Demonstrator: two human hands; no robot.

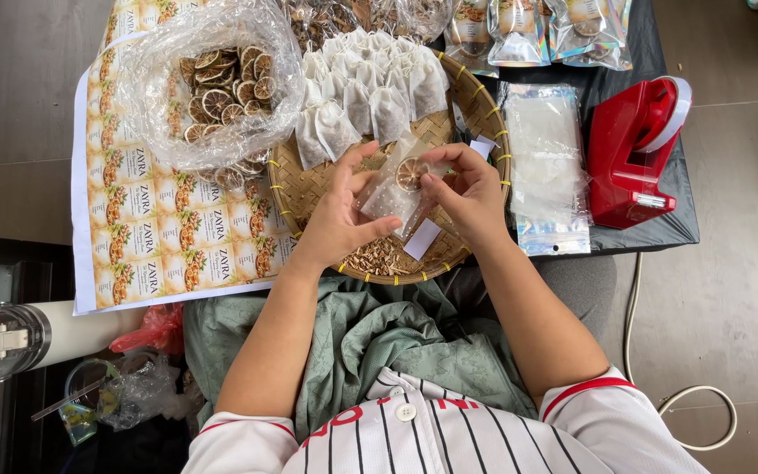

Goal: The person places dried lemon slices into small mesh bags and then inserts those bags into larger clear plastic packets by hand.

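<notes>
Two hands over basket (pixel 326 189): left (pixel 341 215) pinching clear pouch (pixel 390 195) from below, right (pixel 467 189) pressing dried slice (pixel 411 174) at its mouth, pouch tilted up-right between them.

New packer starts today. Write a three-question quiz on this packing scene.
1. True or false: the left hand and right hand hold a clear pouch with a dried citrus slice at its mouth.
2. What lies piled at the far side of the woven tray?
A. white sachets
B. metal spoons
C. glass jars
3. Fill in: the red tape dispenser sits to the person's ____.

Key
1. True.
2. A: the white sachets.
3. Right, past the stack of empty pouches.
</notes>
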